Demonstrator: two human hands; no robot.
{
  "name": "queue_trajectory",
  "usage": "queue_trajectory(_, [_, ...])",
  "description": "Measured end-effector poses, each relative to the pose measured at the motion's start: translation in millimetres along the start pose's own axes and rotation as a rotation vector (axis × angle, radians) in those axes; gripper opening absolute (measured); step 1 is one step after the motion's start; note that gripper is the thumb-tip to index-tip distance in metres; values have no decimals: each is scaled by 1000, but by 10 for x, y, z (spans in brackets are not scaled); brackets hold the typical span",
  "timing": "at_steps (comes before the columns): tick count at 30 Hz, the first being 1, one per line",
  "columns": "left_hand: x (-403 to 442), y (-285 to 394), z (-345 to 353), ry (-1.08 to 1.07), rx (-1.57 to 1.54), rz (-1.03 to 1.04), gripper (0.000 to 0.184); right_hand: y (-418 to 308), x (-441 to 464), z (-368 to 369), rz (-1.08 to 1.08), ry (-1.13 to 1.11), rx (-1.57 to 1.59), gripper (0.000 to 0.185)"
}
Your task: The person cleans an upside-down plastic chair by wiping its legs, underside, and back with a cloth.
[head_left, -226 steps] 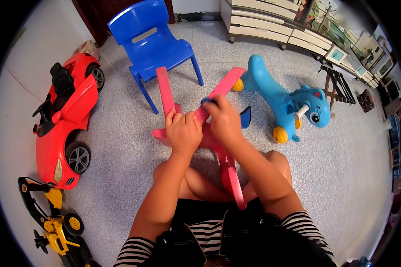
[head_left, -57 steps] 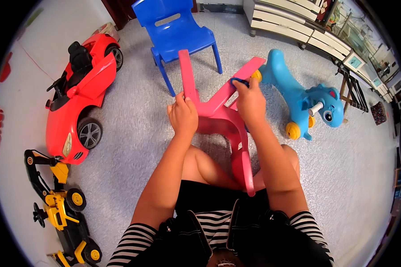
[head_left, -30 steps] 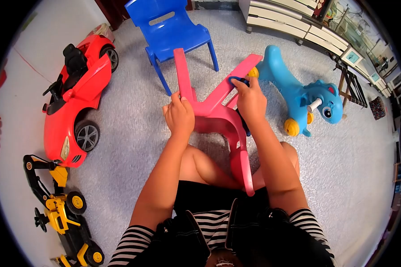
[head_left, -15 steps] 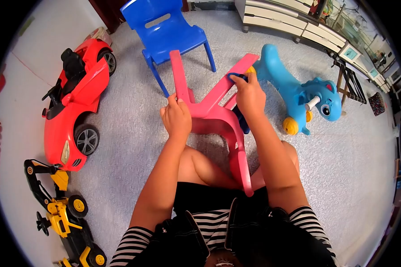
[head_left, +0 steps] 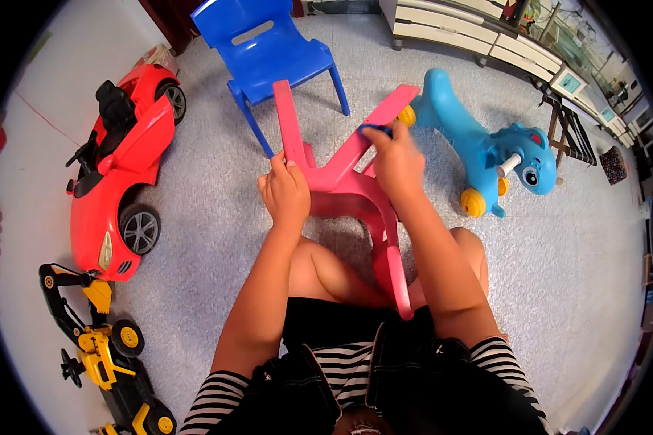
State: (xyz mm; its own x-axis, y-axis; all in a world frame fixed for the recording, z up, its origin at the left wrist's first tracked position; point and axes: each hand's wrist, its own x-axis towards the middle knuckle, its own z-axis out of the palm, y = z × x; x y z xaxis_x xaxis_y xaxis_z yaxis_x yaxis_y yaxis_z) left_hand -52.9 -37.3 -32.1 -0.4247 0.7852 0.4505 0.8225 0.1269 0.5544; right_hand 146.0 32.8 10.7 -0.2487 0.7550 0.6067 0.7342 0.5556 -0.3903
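Observation:
A pink plastic chair (head_left: 331, 176) lies tipped over in front of my crossed legs, two of its legs pointing away from me. My left hand (head_left: 286, 193) is closed around the base of the left chair leg. On the right chair leg, my right hand (head_left: 400, 165) presses a dark blue cloth (head_left: 374, 130) against the surface with bent fingers. Most of the cloth is hidden under that hand, which is slightly blurred.
A blue chair (head_left: 277, 64) stands just beyond the pink one. To the right is a blue ride-on animal toy (head_left: 463, 125) with yellow wheels. A red toy car (head_left: 127, 152) and a yellow-black toy excavator (head_left: 98, 351) line the left wall. White drawers (head_left: 442, 36) stand at the back.
My right hand has slid with the cloth down the right chair leg, toward the chair's middle. The cloth's hanging part is now out of sight. My left hand keeps its hold.

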Motion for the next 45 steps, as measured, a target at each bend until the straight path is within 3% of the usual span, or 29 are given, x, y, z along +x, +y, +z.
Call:
queue_trajectory(3, [2,12,0,5,-11,-4,27,108,161,57,171,44,-84,28])
queue_trajectory(9, [-1,-10,23,44,-14,37,28,-434,-376,-58,-222,-29,91,27])
queue_trajectory(13, [36,-10,-68,23,-8,51,27,-460,-490,-155,-254,-116,105,32])
queue_trajectory(15, [97,-56,-213,-208,-1,-40,32,-425,-464,-188,-269,-137,124,33])
queue_trajectory(18, [111,-134,-411,-263,-178,-45,36,-474,-439,-229,-324,-177,83,33])
queue_trajectory(24, [56,-216,-166,-39,-223,24,35,-702,-260,-5,-422,-164,49,33])
queue_trajectory(28, [37,-243,-189,-92,-203,-71,34,-732,-232,-2,-388,-220,53,33])
queue_trajectory(30, [1,-220,-144,-8,-171,25,34,-685,-257,-122,-391,-228,27,35])
queue_trajectory(35, [5,-180,-117,36,-171,37,31,-485,-378,-291,-438,-316,-51,36])
queue_trajectory(40, [-1,-211,-25,122,-214,64,29,-658,-260,-38,-424,-219,-20,34])
queue_trajectory(45, [-20,-260,-115,72,-158,34,29,-821,-146,85,-438,-208,5,32])
